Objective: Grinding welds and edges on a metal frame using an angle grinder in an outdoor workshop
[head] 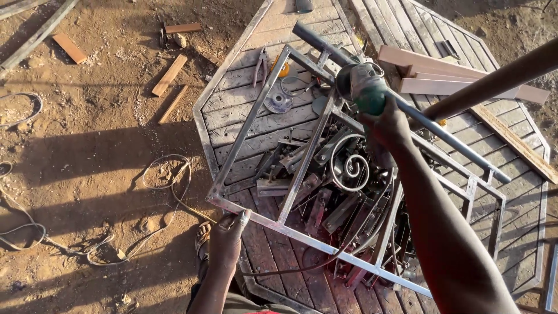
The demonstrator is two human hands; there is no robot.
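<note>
Left hand: the left hand (228,232) grips the near corner of the metal frame (302,174), fingers curled over the bar.
Right hand: the right hand (385,125) is closed around a green angle grinder (361,86), held at the frame's far bar.
Frame: it lies tilted over a heap of scrap metal pieces (325,197) on the wooden-slat counter (256,116).
Around: pliers (261,64), wood planks (453,72), cable (163,174) on the dirt.
</note>
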